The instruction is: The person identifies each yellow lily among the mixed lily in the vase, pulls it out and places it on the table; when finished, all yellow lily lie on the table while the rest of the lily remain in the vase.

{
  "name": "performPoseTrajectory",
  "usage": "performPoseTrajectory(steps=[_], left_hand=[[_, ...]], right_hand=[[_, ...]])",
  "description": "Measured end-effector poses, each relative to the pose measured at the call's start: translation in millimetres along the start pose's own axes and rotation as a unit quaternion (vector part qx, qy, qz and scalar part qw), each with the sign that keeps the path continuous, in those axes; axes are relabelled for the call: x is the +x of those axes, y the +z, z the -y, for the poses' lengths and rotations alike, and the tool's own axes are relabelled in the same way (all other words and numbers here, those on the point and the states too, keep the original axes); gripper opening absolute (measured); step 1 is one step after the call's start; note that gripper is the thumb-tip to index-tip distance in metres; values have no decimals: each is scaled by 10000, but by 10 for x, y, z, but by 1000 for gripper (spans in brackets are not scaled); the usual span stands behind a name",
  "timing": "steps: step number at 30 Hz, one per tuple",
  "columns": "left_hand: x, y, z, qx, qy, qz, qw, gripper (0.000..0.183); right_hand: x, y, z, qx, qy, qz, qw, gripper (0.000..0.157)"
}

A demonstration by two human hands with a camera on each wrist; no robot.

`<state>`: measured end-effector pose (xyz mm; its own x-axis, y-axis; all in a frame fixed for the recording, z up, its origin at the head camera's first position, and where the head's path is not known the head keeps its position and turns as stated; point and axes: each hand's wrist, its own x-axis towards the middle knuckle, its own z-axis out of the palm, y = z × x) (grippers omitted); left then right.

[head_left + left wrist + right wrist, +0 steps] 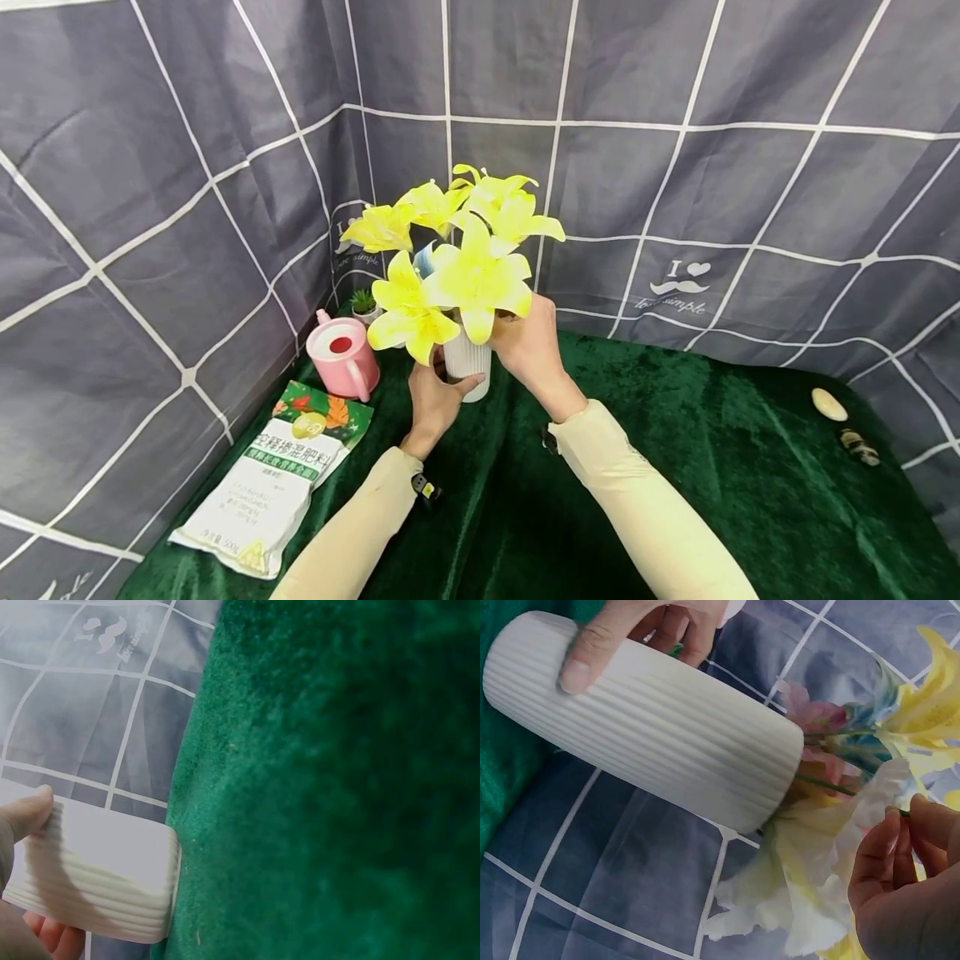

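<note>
A white ribbed vase (468, 371) stands upright on the green cloth, holding artificial yellow lilies (476, 279). My left hand (433, 404) grips the vase low down, thumb across its front and fingers behind, as the right wrist view also shows. Beside the vase's mouth, my right hand (907, 892) pinches a thin green flower stem (903, 813) between thumb and fingertips. White lilies (810, 885), pink petals (810, 712) and bluish petals (870, 742) crowd around the mouth in that view. In the head view blossoms hide the right fingertips.
Left of the vase are a pink watering can (345, 358), a small potted succulent (363, 302) and a white-and-green fertilizer bag (273, 475). A pale stone (828, 404) and a striped stone (859, 447) lie far right. Grey checked curtains (637, 183) border the green cloth (675, 417).
</note>
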<state>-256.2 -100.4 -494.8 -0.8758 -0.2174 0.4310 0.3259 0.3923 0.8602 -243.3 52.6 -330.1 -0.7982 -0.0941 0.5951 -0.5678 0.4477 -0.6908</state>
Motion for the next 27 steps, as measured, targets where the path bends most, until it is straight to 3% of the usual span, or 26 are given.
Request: performPoseTrajectory(steps=[10,12,14,15,17,18,19,21,22,25,26,27], left_hand=[[23,-16,-3,-162,-129,71,9998,79],[22,-16,2,-192,-143,49,9997,78],[23,-12,0,-202,-166,31,9997,78],[23,-11,-3,-208,-184,18,9996,78],[25,-8,-10,-196,-215,-8,9996,77],[26,-6,-14,-186,-228,-17,9996,76],[27,-5,-19,-165,-243,-22,9996,75],[30,-2,-22,-160,-252,-43,9995,74],[32,0,-20,-167,-252,-49,9995,73],[28,0,-11,-161,-248,-49,9996,74],[26,0,-6,-166,-245,-48,9995,75],[25,0,-1,-163,-246,-45,9996,76]], right_hand=[[8,-182,133,326,-86,-565,9978,13],[2,-223,161,853,-98,-644,9942,5],[-4,-268,180,2226,-92,-598,9730,15],[-8,-291,186,2983,-133,-571,9527,20],[-11,-338,197,4478,-253,-493,8924,28],[-11,-365,202,5148,-311,-449,8556,30],[-11,-395,207,5613,-383,-376,8259,28],[-14,-459,220,5665,-534,-444,8211,24],[-14,-495,230,5548,-614,-521,8281,24],[-30,-629,276,3858,-698,-951,9150,19],[-41,-674,290,3172,-692,-1173,9385,18],[-56,-722,304,2662,-656,-1333,9524,15]])
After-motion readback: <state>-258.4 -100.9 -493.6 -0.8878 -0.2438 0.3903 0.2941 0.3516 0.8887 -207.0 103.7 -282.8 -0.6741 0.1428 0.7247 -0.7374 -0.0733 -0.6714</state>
